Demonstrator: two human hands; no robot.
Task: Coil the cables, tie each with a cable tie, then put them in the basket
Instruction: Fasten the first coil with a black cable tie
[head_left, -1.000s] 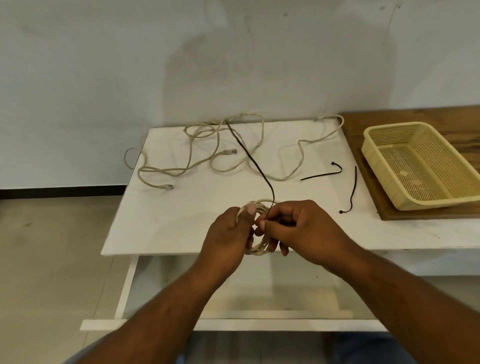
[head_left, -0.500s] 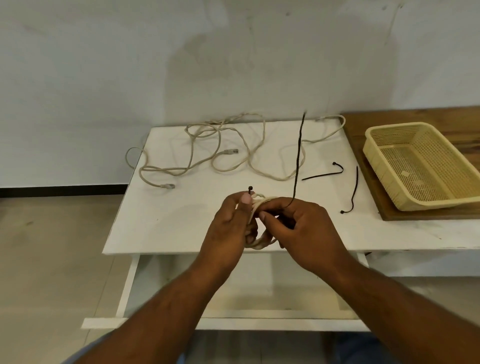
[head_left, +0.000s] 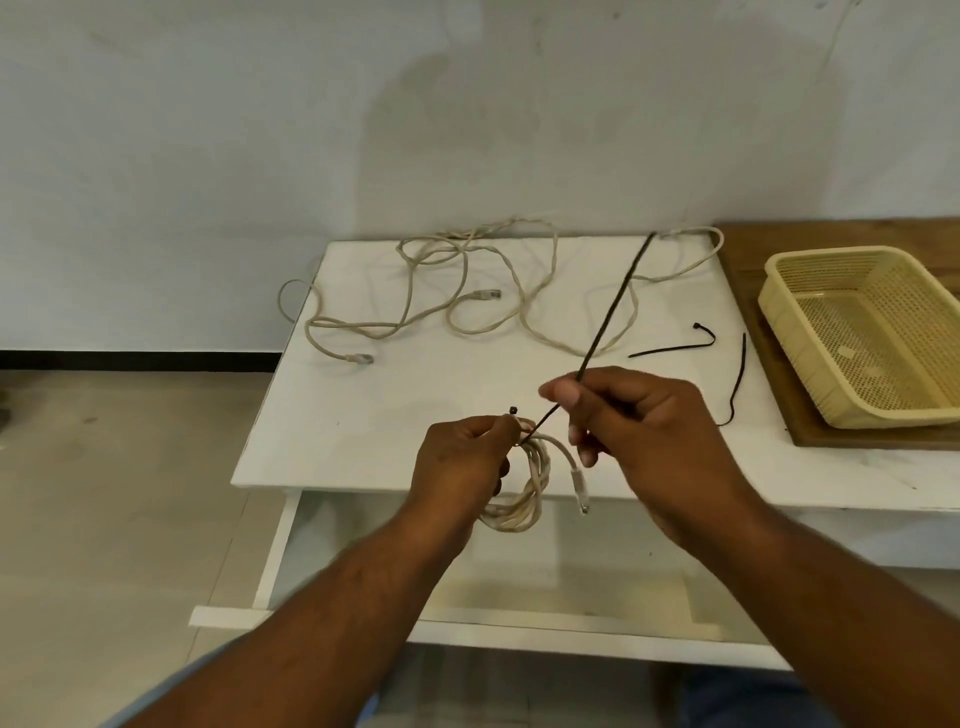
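White surface (head_left: 374, 415) backs a small beige coiled cable (head_left: 531, 488) in the left hand (head_left: 457, 460)'s closed grip; the right hand (head_left: 649, 431)'s grip pinches a long, straight black cable tie (head_left: 613, 312).

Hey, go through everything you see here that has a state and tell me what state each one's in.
Left hand: grips the coiled cable.
Right hand: pinches the long cable tie by its tail.
Coiled cable: coiled, not yet tied.
Long cable tie: unfastened, head by the left thumb.
Loose cable: uncoiled on the table.
Spare cable ties: unfastened, lying on the table.
Basket: upright, no cable inside.
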